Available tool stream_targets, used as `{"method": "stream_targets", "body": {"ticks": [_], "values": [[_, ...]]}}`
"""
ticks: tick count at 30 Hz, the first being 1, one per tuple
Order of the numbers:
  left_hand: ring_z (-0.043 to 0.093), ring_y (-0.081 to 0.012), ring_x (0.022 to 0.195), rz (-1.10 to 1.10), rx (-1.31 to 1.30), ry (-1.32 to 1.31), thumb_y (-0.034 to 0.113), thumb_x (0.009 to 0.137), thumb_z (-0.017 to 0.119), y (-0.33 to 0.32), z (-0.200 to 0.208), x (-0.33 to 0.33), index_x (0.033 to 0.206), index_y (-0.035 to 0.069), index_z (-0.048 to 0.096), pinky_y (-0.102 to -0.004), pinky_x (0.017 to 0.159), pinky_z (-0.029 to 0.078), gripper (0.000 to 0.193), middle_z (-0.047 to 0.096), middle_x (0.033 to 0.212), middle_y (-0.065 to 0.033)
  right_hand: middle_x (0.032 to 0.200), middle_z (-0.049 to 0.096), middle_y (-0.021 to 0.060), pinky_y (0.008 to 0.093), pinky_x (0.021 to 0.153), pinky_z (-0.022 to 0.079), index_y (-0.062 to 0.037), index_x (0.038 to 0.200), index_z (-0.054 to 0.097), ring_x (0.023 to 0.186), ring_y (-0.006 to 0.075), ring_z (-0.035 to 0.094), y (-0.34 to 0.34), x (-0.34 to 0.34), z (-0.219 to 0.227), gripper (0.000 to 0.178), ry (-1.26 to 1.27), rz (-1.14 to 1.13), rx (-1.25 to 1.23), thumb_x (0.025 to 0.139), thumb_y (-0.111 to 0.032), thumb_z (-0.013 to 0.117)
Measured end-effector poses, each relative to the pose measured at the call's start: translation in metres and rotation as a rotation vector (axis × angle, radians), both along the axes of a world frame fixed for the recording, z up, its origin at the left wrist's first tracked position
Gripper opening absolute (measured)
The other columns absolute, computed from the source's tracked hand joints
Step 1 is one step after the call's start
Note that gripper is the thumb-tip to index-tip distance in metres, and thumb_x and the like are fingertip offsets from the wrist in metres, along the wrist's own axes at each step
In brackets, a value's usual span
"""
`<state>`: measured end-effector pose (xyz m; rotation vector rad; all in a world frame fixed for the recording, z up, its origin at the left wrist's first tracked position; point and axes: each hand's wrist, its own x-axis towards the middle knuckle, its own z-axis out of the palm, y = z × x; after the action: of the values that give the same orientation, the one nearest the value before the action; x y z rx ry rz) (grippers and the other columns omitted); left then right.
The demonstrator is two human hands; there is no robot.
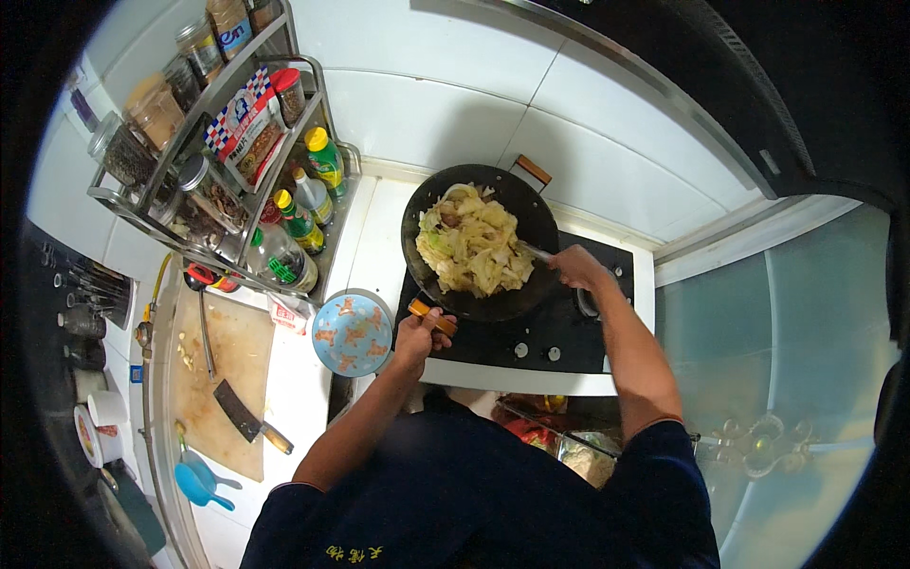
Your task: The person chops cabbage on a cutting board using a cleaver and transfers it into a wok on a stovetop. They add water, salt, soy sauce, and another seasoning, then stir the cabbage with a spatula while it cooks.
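A dark wok [542, 213] stands on the black stove top [493, 349], tilted slightly. Chopped cabbage [474, 242], pale yellow-green and mixed with some darker bits, fills much of its bowl. My left hand [417, 339] grips the wok's near wooden handle [432, 317]. The far wooden handle [533, 172] points toward the wall. My right hand [578, 267] is closed around a metal utensil [538, 252] that reaches over the wok's right side. Its working end is hidden in the cabbage, so I cannot tell whether it is a spatula or a ladle.
Left of the wok sits a light-blue patterned plate [353, 332]. A metal rack [322, 90] of jars and bottles stands behind it. On the cutting board [194, 398] lie a cleaver [237, 411] and a long-handled tool [206, 332]; a blue scoop [201, 482] is nearby. A glass panel [749, 332] is right.
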<state>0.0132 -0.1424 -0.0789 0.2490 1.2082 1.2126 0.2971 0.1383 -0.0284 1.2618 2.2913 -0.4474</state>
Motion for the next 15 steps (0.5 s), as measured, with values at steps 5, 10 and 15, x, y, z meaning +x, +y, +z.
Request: {"method": "stream_targets", "body": {"ticks": [5,10,15], "values": [[0.062,-0.0112,0.062,0.005,-0.024,0.04,0.031,0.106,0.056,0.003,0.011,0.003,0.113,0.005,0.062,-0.0251,0.058,0.046,0.028,0.075,0.104,-0.0082,0.073,0.07,0.0193,0.0414,0.052,0.049,-0.003,0.102,0.073,0.066,0.0355,0.069,-0.038,-0.029,0.002,0.031,0.538,-0.45,-0.135,0.099,-0.031,0.059],[0.063,-0.0118,0.062,0.016,-0.053,0.047,0.029,0.106,0.056,0.002,0.013,0.002,0.114,0.005,0.062,-0.026,0.058,0.046,0.026,0.075,0.105,-0.0086,0.072,0.068,0.0138,0.0429,0.055,0.05,-0.01,0.129,0.065,0.064,0.0305,0.067,-0.097,-0.046,0.07,0.038,0.184,0.138,0.39,0.104,-0.035,0.053],[0.065,-0.0143,0.065,0.002,-0.033,0.004,0.033,0.102,0.062,0.001,0.005,-0.001,0.119,0.006,0.059,-0.029,0.063,0.049,0.032,0.075,0.11,-0.0103,0.074,0.066,0.01,0.0421,0.055,0.049,-0.011,0.14,0.057,0.065,0.0279,0.067,-0.147,-0.032,0.119,0.045,0.028,0.275,0.493,0.103,-0.036,0.054]]}}
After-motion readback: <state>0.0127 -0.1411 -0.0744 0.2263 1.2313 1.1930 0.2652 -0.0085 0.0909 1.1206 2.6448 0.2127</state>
